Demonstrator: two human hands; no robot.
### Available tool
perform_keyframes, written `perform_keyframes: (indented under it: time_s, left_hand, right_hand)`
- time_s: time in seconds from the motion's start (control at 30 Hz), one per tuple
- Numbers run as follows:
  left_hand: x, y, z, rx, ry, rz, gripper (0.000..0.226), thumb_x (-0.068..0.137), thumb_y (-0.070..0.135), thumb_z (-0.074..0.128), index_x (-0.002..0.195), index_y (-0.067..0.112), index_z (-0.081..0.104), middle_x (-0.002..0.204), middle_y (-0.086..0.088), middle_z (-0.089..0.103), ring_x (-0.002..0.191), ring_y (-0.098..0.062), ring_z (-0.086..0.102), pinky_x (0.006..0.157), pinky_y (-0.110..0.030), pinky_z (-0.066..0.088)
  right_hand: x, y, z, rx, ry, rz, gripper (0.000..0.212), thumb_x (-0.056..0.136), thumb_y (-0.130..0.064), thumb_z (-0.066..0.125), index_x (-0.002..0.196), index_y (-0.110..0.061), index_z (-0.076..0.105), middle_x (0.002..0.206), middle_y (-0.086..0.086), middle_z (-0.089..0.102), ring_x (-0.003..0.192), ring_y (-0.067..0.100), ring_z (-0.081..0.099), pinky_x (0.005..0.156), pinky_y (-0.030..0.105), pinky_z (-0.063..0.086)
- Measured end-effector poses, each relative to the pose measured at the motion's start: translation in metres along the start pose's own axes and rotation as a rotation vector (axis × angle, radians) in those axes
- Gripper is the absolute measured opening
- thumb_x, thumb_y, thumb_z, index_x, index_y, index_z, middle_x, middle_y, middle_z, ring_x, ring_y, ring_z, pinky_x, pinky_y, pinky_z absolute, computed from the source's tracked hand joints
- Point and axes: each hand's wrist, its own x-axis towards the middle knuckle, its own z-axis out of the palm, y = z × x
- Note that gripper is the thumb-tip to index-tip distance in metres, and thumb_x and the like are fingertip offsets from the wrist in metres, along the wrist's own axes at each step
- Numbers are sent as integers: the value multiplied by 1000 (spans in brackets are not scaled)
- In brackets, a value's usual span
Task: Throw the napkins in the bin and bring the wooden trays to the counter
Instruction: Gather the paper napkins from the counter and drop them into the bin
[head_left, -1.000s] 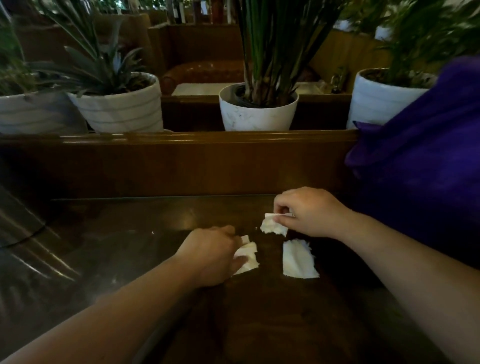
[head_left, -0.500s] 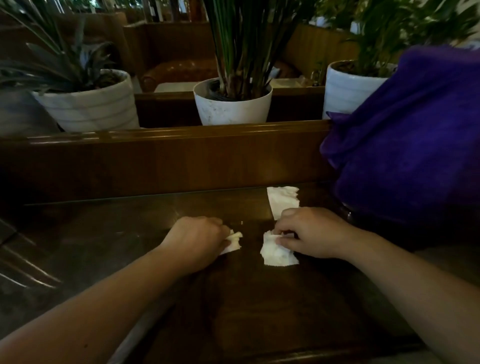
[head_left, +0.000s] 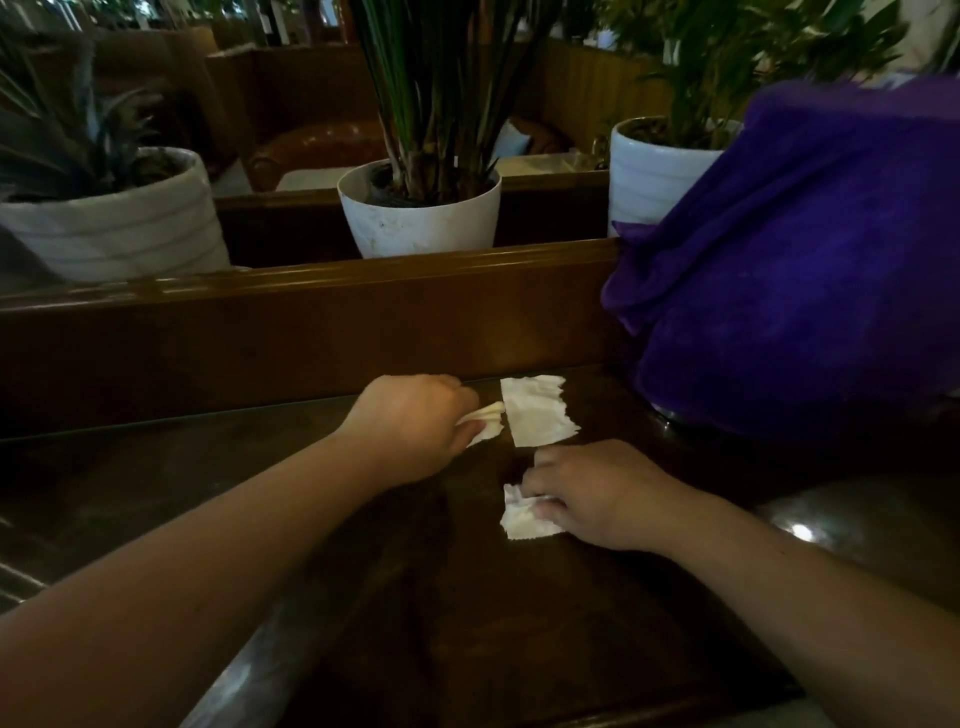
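napkins, three white pieces, all on the dark wooden table (head_left: 467, 623) near its far edge: a flat torn napkin (head_left: 537, 410) lying loose just below the wooden ledge (head_left: 311, 322), a crumpled napkin (head_left: 485, 423) pinched in the left hand (head_left: 415, 426) and touching the flat one's left edge, and a bunched napkin (head_left: 522, 517) pressed under the right hand (head_left: 592, 493), nearer the body. left hand knuckles-up, fingers curled closed around its piece, forearm reaching in from the lower left. right hand palm-down, fingertips and thumb clenched on the paper's upper part, its lower corner sticking out flat on the wood, forearm coming in from the lower right. flat napkin between the two hands, apart from the right one. tabletop glossy, dim, streaked with reflections. just right of the hands, a purple cloth (head_left: 789, 270) draped over something bulky, its hem reaching the table. behind the ledge, three white pots with green plants: left pot (head_left: 119, 234), middle pot (head_left: 421, 218), right pot (head_left: 654, 171) partly hidden by the cloth. farther back, brown upholstered seating (head_left: 317, 150) and wood panelling, blurred. paper edges ragged, surfaces creased; no print discernible.
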Motion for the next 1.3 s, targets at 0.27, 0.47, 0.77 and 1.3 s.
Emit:
perform_keyframes:
  time_s: [0.27, 0.47, 0.77, 1.3]
  left_hand:
    - [60, 28, 24, 50, -13, 78, 29, 92, 45, 43, 106, 24, 59, 95, 1, 58, 76, -15, 56, 58, -34, 52]
    - [72, 31, 46, 2, -76, 48, 36, 89, 46, 49, 118, 25, 53, 113, -3, 56, 92, -18, 57, 66, -35, 52]
    - [64, 25, 53, -24, -107, -28, 31, 90, 43, 47, 112, 24, 56, 108, -1, 57, 83, -16, 57, 68, -37, 55]
    - [-24, 34, 3, -122, 57, 196, 19, 90, 48, 43, 93, 34, 56, 76, 14, 51, 60, -3, 48, 48, -22, 37]
  right_hand:
    - [-32, 32, -12, 26, 171, 152, 15, 95, -38, 49, 102, -32, 60, 90, -16, 52, 77, 4, 49, 64, 30, 44]
    - [-39, 49, -16, 14, 261, 201, 19, 95, -39, 48, 107, -32, 61, 98, -12, 59, 80, 8, 55, 65, 36, 51]
    - [-28, 57, -20, 18, 260, 213, 16, 95, -36, 49, 105, -31, 60, 92, -13, 54, 73, 6, 49, 62, 33, 49]
    - [-75, -13, -16, -24, 420, 400, 8, 89, -37, 54, 88, -29, 57, 69, -15, 41, 64, 6, 41, 48, 21, 22]
